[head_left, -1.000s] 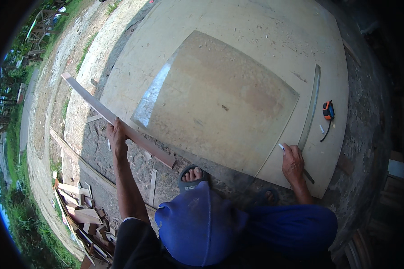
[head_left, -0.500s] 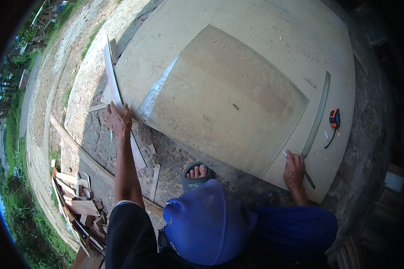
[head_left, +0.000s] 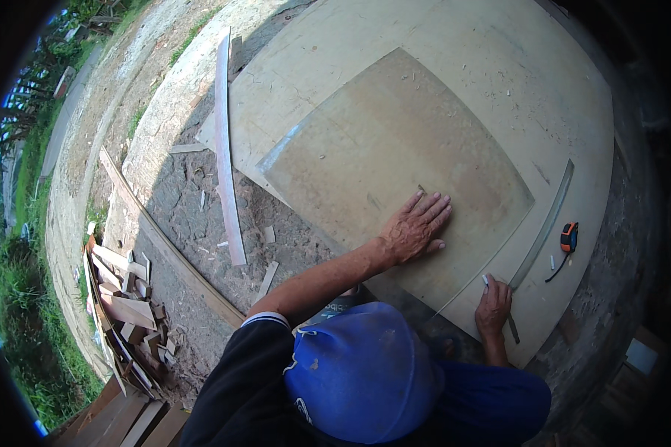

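Observation:
My left hand (head_left: 416, 227) lies flat, fingers stretched out, on a smooth brownish four-sided sheet (head_left: 395, 127) with a shiny left edge. That sheet rests on a larger pale board (head_left: 529, 82). My right hand (head_left: 493, 309) is closed around a short white stick (head_left: 485, 279), which looks like chalk. Its tip points away from me. Beside my right hand, a long thin grey strip (head_left: 552, 216) lies on the board, its near part passing by the fingers. Between the sheet and this strip runs a thin pale line or rod (head_left: 479, 275).
An orange and black tape measure (head_left: 569, 237) lies at the board's right, near a small white piece (head_left: 552, 262). A long strip (head_left: 225, 149) lies left of the board. A long wooden batten (head_left: 164, 242) and a pile of wood offcuts (head_left: 130, 298) lie on the rough ground.
My left hand has left the long strip beside the board and moved right onto the brownish sheet. The view has shifted. My right hand stays beside the grey strip.

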Tool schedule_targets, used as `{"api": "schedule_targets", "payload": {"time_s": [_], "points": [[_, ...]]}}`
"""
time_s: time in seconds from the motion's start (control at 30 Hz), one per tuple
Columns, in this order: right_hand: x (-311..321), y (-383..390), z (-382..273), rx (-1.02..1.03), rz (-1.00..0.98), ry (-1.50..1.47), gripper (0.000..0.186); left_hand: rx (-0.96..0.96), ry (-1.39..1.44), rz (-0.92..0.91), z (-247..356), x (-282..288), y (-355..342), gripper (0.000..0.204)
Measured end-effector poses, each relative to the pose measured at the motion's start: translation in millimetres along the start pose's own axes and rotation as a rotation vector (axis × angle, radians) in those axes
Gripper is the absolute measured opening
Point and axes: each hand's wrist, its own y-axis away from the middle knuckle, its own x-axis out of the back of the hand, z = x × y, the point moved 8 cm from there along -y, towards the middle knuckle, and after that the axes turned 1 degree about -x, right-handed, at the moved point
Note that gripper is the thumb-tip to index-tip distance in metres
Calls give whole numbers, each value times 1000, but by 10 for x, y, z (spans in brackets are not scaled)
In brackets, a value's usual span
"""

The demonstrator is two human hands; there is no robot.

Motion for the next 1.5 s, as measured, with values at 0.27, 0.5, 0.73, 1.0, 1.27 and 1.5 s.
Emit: {"api": "schedule_targets", "payload": {"time_s": [0.27,0.5,0.73,1.0,1.27,1.5], "points": [[29,3,23,-22,-15,-44,37,191,-21,11,-515,53,-28,82],[39,11,20,-15,5,-53,34,382,-127,60,-1005,354,313,80],[44,-19,40,-30,-3,-58,32,968,-308,56,-1833,1012,1383,79],[62,-35,-4,-39,-7,-74,31,690,-283,101,-1294,754,876,77],[111,-49,3,-94,-23,-87,31,290,-117,-52,-970,239,-6,75],[108,-15,78,-110,-25,-130,34,91,-119,-151,-789,179,-153,76]]}}
